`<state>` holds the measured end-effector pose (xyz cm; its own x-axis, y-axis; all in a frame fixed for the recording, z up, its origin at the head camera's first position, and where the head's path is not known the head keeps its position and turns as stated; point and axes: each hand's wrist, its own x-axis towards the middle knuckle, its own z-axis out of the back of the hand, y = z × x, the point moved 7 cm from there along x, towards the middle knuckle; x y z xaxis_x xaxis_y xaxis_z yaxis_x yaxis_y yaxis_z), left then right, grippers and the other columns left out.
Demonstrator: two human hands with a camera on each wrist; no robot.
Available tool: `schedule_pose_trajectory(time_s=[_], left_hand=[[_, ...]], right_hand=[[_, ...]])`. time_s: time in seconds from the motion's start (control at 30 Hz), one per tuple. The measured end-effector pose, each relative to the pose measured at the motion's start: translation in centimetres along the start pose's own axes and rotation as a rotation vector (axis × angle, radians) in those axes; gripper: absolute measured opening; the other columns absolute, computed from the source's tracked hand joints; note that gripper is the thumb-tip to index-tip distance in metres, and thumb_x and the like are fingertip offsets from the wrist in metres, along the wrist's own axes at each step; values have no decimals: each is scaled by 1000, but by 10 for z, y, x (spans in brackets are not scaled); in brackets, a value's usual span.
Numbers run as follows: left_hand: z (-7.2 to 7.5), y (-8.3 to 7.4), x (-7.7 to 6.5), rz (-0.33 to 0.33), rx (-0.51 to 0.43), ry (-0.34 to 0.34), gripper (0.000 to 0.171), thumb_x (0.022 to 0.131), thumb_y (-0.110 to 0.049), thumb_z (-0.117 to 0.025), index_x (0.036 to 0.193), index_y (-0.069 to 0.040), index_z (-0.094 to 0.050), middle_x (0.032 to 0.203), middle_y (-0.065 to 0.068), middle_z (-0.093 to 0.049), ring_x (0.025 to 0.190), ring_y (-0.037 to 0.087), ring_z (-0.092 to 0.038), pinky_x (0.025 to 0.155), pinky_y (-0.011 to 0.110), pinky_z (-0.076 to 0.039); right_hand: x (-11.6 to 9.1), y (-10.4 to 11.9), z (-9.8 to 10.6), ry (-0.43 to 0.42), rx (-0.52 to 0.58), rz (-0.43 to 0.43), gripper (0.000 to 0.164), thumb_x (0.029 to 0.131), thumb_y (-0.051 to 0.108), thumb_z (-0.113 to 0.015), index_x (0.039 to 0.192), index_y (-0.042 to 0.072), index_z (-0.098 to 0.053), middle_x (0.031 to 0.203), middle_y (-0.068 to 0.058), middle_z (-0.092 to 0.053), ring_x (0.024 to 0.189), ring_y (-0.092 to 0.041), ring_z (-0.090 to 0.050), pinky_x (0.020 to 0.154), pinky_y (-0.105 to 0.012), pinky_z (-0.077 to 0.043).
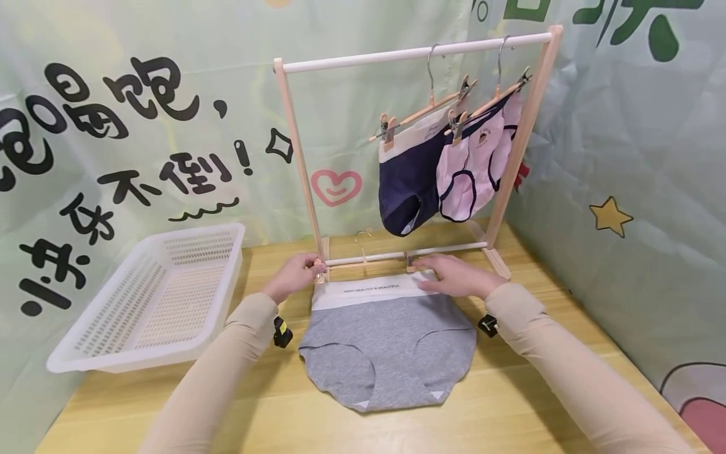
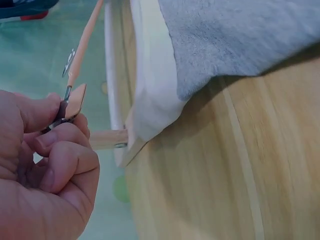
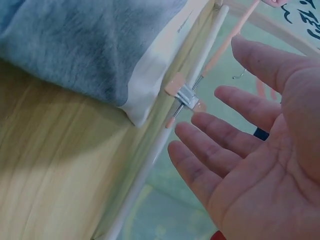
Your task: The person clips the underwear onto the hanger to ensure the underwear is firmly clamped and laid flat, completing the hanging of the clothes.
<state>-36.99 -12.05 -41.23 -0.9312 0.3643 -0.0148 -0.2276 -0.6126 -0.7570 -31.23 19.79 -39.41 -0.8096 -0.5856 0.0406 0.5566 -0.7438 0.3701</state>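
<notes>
Grey underpants [image 1: 391,343] with a white lettered waistband [image 1: 371,289] lie flat on the table, waistband away from me. Just beyond the waistband is a clip hanger [image 2: 86,42] with a wooden bar and metal hook. My left hand [image 1: 292,275] pinches the hanger's left clip [image 2: 75,102] between thumb and curled fingers, as the left wrist view shows. Beside the right clip [image 3: 184,95] is my right hand [image 1: 456,275], its fingers spread and fairly straight, nothing gripped. In the right wrist view its fingertips are close to that clip; whether they touch is unclear.
A wooden rack [image 1: 309,164] stands behind the underpants. Navy underpants [image 1: 405,170] and pink underpants [image 1: 473,157] hang from its top rail on clip hangers, toward the right. A white plastic basket [image 1: 227,277] sits at the left. Printed cloth surrounds the table [image 1: 272,416].
</notes>
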Motion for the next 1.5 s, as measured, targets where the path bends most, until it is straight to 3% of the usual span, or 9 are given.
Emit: schedule_pose_trajectory(time_s=[0.2,0.4,0.5,0.7,0.93,1.1,1.27,1.4,1.5], left_hand=[[-16,6,11,47,-64,74,26,113,-18,-54,113,3,-70,113,16,-73,80,13,-54,72,28,-46],[-19,11,17,87,-44,87,23,112,-21,-59,119,-2,-70,98,9,-70,69,14,-49,60,27,-40],[-16,6,18,78,7,34,19,109,-20,-64,118,-4,-67,92,6,-65,77,18,-57,63,27,-43],[-13,-9,17,29,244,-112,20,106,-21,-69,113,-3,-68,90,6,-64,81,20,-58,71,31,-46],[-12,-11,15,12,347,-275,26,101,-23,-76,83,-6,-71,75,5,-67,68,21,-57,63,32,-43],[-9,-3,11,17,336,-317,26,99,-24,-79,83,-4,-76,77,8,-72,69,20,-58,62,30,-44],[3,10,-6,78,319,-336,23,101,-22,-74,96,0,-74,90,16,-76,75,25,-66,67,36,-53],[2,28,-16,177,151,-222,22,103,-23,-71,104,-1,-70,101,16,-74,75,22,-68,70,33,-55],[-5,42,-20,247,5,-117,26,106,-28,-67,111,-2,-67,107,13,-70,75,17,-65,69,29,-53]], right_hand=[[8,-4,-5,-9,-9,-6,52,104,19,-69,147,-9,-58,157,-33,-51,146,-52,-49,123,-63,-38],[15,-7,-9,11,-9,-14,51,103,18,-70,144,-11,-59,142,-33,-63,134,-49,-60,117,-60,-45],[18,-10,-12,41,-8,-25,52,103,19,-70,145,-10,-59,136,-30,-67,126,-45,-65,113,-59,-49],[21,-12,-17,80,-11,-33,49,103,19,-71,143,-8,-62,140,-27,-67,130,-43,-63,115,-59,-48],[22,-10,-21,96,-47,-5,41,102,18,-71,134,-7,-67,132,-24,-71,128,-42,-65,113,-57,-49],[21,-11,-24,126,-51,-26,40,103,20,-71,134,-6,-68,133,-23,-71,128,-41,-65,113,-56,-50],[26,-7,-25,141,-51,-31,41,103,19,-71,135,-6,-67,128,-21,-72,121,-36,-67,111,-55,-52],[35,2,-22,107,-57,14,40,102,17,-71,133,-10,-68,121,-22,-75,109,-37,-69,108,-55,-53],[48,18,-21,89,-34,55,40,104,17,-68,132,-11,-69,125,-23,-76,116,-40,-71,110,-55,-53]])
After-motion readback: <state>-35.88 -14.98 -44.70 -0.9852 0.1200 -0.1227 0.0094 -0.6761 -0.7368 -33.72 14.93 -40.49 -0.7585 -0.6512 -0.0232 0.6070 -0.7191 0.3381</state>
